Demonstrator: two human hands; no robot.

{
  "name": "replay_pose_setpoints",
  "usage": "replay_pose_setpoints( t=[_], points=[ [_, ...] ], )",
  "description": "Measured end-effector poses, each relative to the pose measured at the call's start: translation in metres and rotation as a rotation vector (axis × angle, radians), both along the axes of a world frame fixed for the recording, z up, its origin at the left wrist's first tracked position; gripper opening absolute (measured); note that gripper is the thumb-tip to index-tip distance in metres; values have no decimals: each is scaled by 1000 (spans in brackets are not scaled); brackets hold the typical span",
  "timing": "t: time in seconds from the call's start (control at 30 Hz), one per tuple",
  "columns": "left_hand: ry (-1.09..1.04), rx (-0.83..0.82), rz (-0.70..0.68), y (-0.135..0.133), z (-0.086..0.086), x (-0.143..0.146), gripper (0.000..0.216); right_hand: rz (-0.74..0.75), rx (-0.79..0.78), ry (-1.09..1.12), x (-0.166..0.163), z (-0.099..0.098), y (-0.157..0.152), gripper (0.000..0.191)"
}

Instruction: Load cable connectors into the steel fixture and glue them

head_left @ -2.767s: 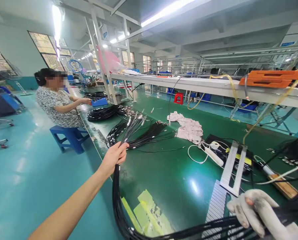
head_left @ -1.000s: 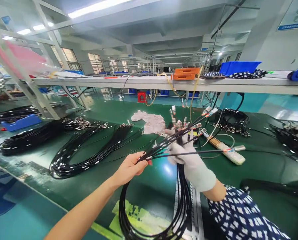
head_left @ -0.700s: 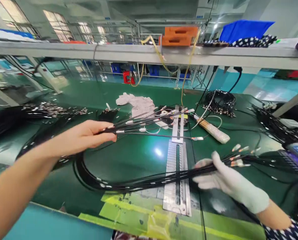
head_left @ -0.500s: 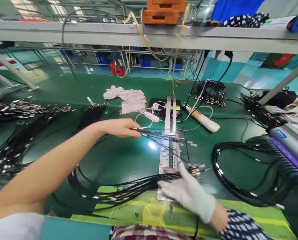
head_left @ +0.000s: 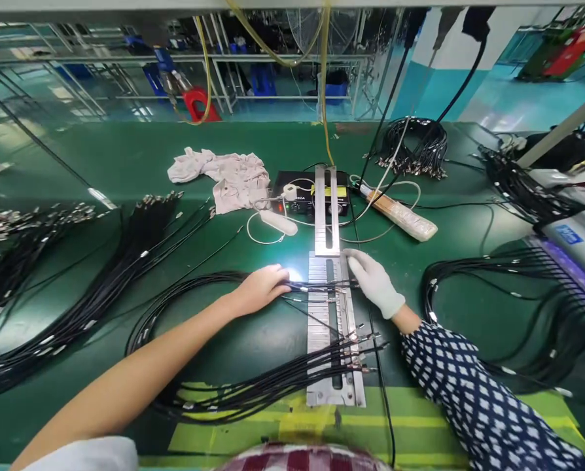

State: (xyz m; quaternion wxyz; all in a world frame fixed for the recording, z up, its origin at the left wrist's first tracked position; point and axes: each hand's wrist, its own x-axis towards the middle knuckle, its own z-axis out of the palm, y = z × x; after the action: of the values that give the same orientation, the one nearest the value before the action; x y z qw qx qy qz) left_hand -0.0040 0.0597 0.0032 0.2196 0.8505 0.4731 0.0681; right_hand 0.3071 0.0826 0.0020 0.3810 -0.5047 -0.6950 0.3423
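Note:
My bare left hand (head_left: 260, 290) pinches one end of a bundle of thin black cables (head_left: 253, 387) and presses it down beside a long metal slotted fixture (head_left: 328, 307) on the green bench. My right hand (head_left: 372, 280), in a white glove, rests on the fixture's right side, fingers curled over the cable tips lying across the slots. The bundle loops round to the left and its other end lies across the fixture's lower part, metal tips pointing right.
More black cable bundles lie at the left (head_left: 76, 288), the right (head_left: 508, 314) and the back (head_left: 415, 147). A crumpled cloth (head_left: 224, 173), a black control box (head_left: 297, 193) and a wrapped wooden stick (head_left: 400, 216) sit behind the fixture. Yellow tape (head_left: 283, 432) marks the front edge.
The cable bundle went from held in the air to lying on the bench. Both hands moved onto the fixture's middle, the right one up from the bundle's lower end. My view tilted down.

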Motion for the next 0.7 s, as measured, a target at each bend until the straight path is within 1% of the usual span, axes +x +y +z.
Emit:
replay_pose_setpoints(
  t=[0.07, 0.13, 0.2, 0.27, 0.33, 0.43, 0.57, 0.63, 0.7],
  points=[
    [-59, -107, 19, -16, 4, -3, 27, -15, 16, -5, -7, -17, 7, 47],
    [-120, -238, 63, -31, 9, -7, 27, -14, 51, -27, -12, -26, 8, 45],
    [-149, -349, 104, -44, 15, -11, 31, -10, 85, -58, -15, -29, 7, 42],
    [-155, -387, 131, -52, 18, -14, 33, -16, 101, -84, -18, -28, 7, 40],
    [-162, -319, 138, -57, 19, -14, 29, -24, 106, -98, -20, -26, 5, 37],
    [-200, -183, 123, -59, 15, -7, 24, -6, 110, -112, -21, -21, -3, 32],
    [-332, -188, 95, -54, 5, 3, 18, 42, 65, -121, -14, -16, -26, 31],
    [-381, -169, 112, -51, 3, 3, 16, 66, 16, -117, -10, -15, -39, 35],
    [-419, -120, 150, -47, 4, 1, 15, 81, 13, -116, -7, -16, -51, 38]
  ],
)
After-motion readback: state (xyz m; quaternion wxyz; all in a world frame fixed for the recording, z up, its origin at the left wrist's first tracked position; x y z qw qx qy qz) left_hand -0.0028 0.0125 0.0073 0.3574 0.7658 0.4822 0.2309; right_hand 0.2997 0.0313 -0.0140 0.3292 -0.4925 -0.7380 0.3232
